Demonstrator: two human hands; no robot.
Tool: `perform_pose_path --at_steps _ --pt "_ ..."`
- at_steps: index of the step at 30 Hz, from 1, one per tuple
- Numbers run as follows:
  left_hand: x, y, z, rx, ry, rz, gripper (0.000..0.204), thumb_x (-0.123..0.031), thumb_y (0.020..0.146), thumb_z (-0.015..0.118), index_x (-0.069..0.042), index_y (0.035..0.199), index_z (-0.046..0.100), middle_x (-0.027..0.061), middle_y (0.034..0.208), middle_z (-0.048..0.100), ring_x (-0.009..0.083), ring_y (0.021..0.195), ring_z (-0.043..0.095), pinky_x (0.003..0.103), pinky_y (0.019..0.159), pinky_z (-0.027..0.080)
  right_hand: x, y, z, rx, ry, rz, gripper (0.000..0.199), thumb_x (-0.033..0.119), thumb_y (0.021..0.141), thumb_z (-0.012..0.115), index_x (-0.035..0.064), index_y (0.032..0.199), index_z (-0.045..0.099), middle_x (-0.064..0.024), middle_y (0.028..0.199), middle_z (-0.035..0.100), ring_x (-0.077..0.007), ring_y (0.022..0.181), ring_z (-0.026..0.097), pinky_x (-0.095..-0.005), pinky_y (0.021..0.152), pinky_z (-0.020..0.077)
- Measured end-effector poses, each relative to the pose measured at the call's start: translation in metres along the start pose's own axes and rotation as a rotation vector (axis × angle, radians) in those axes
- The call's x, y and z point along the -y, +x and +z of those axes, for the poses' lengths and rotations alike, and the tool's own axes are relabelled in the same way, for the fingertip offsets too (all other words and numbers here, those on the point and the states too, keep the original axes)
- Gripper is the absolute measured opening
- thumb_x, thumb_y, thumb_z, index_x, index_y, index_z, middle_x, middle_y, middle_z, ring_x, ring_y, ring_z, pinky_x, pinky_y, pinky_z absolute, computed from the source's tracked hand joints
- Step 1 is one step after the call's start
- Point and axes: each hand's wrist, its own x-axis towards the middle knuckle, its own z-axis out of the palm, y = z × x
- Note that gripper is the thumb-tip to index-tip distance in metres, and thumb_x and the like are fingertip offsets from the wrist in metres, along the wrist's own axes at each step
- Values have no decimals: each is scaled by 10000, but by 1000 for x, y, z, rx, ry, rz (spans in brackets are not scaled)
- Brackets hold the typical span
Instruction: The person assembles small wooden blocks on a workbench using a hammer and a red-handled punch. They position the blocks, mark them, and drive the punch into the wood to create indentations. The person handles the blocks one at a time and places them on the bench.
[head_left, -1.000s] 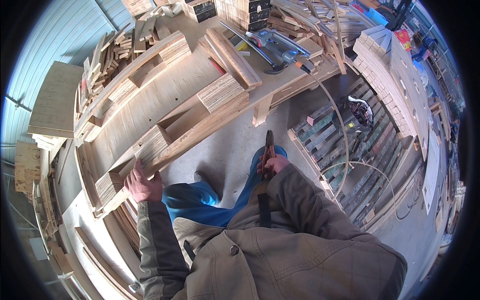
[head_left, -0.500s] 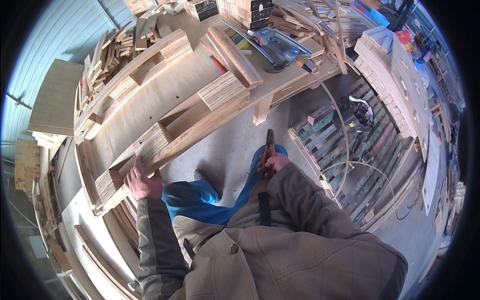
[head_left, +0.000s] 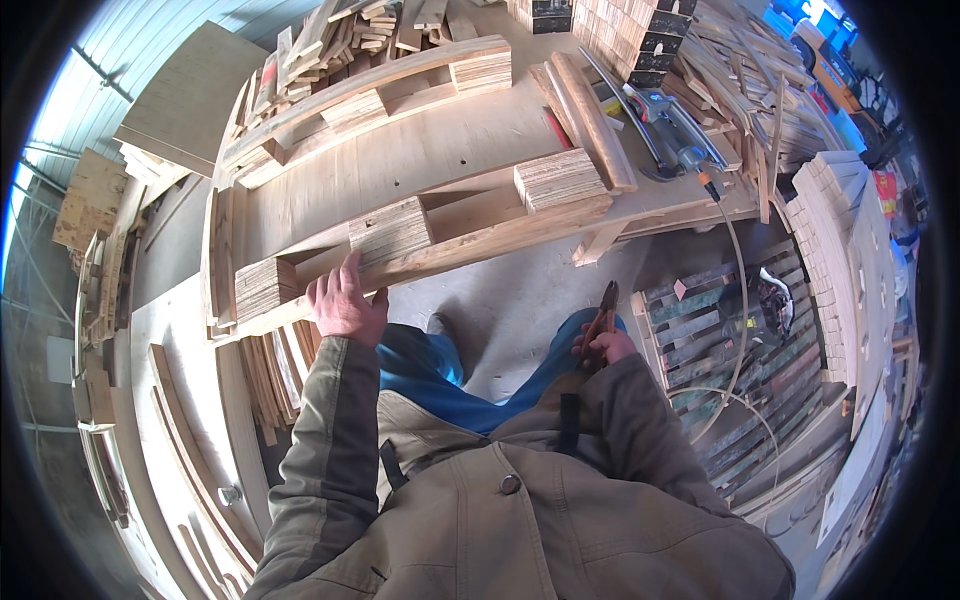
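Observation:
My left hand [head_left: 345, 305] grips the near board [head_left: 450, 249] of a wooden frame at the workbench's front edge. Its fingers lie over the top beside a layered wood block [head_left: 390, 232], and the thumb is against the board's near side. More blocks [head_left: 562, 181] sit along this board, with gaps between them. Low by my right thigh, my right hand [head_left: 606, 347] is closed around a pair of pliers [head_left: 601, 318] with reddish handles, their dark head pointing up and away. Part of the handles is hidden by the fingers.
A matching board with blocks [head_left: 355, 108] lies across the bench top [head_left: 340, 165]. At the back right rests a nail gun [head_left: 690, 150], its air hose [head_left: 742, 300] hanging down over a slatted pallet [head_left: 700, 370]. Scrap wood [head_left: 345, 45] is heaped behind; stacked timber [head_left: 835, 240] stands right.
The view has turned, so the bench and frame appear farther right and more level. My left hand stays on the board. The pliers remain in my right hand beside my thigh.

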Motion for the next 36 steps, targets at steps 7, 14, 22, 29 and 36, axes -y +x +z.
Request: perform_pose_path --at_steps 7,14,22,29,36 --pt "0 0 -3 -7 -31 9 746 -267 747 856 -140 1421 563 98 1126 699 331 1101 632 508 1073 403 -2 2 1 -14 14 15 509 3 861 478 0 1366 543 -197 1117 705 -349 990 742 -421 717 591" --pt "-1 0 -6 -31 -44 23 743 -274 743 861 -139 1416 577 94 1065 685 328 1050 630 505 1049 412 2 -3 4 1 30 12 510 -21 818 486 -6 1325 540 -192 1068 695 -350 933 727 -413 679 581" --pt "16 4 -3 -77 -150 95 657 -242 759 879 -154 1364 637 77 1020 717 313 1005 665 493 1022 435 0 -1 0 10 -5 -2 499 3 830 505 3 1327 547 -179 1089 708 -333 945 739 -414 689 585" --pt "37 33 6 -61 -213 106 580 -208 662 932 -158 1207 738 59 1072 767 269 1063 702 455 1042 447 -3 -3 -2 5 50 -4 485 8 834 512 4 1317 555 -177 1074 718 -328 933 745 -410 711 591" --pt "62 72 25 13 -270 37 568 -189 647 949 -153 1178 749 58 1071 782 260 1051 722 431 1018 472 2 -6 -4 5 53 7 481 9 839 510 4 1319 551 -175 1073 716 -326 941 743 -406 699 596"
